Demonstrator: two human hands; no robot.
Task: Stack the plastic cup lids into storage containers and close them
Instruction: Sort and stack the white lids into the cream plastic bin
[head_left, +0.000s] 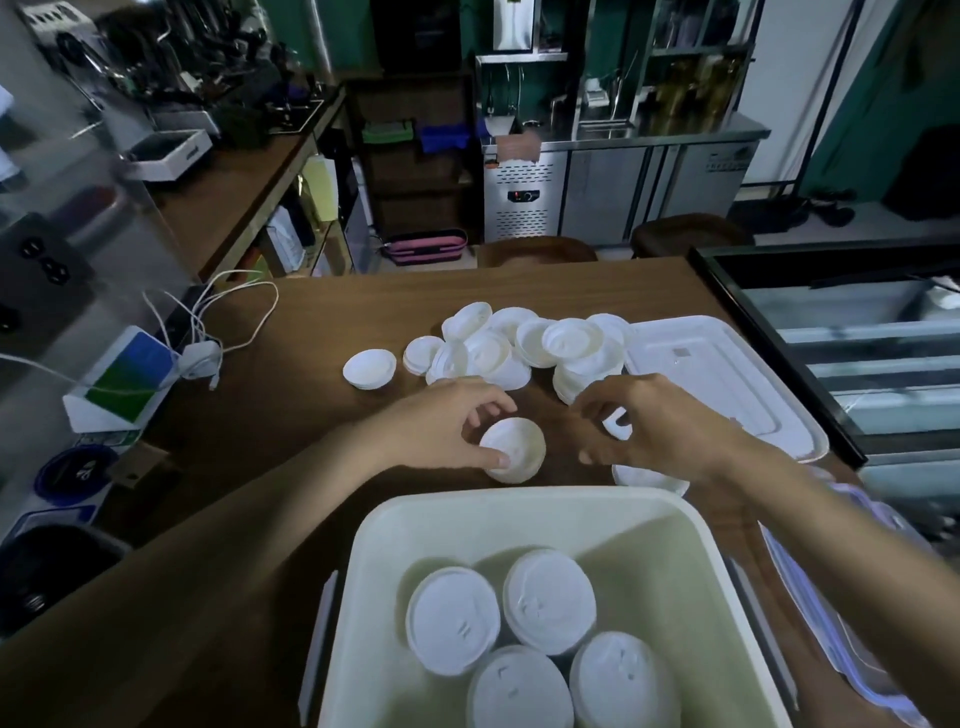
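Left hand (452, 431) is wrapped round a small stack of lids (511, 449), thumb on the near edge and fingers curled over the far side. It's just past the far rim of the storage container (519, 506). Right hand (660, 431) is beyond that same rim too, more toward the container's far right corner. Its fingers are curled in on what looks like a single lid (616, 423). Only a sliver of white shows between them, so I'm calling it a pinch, but loosely

What the next move hangs on, as I see it: the stack sits roughly upright, discs flat, and the container's open mouth lies straight back toward me from it. Being round, there's no long side to line up, I just need to keep it level. The left hand already has it, so I'd say it only needs a lift and a pull back over the rim

Inside the container, four stacks (452, 618) crowd the near half and the far half has bare floor, so that's my guess for the drop spot

The loose pile (519, 348) lies further out from the container, beyond both hands. The flat container cover (727, 374) is out past the far right corner, and another lid (649, 480) peeks out under my right wrist, just beside the far rim
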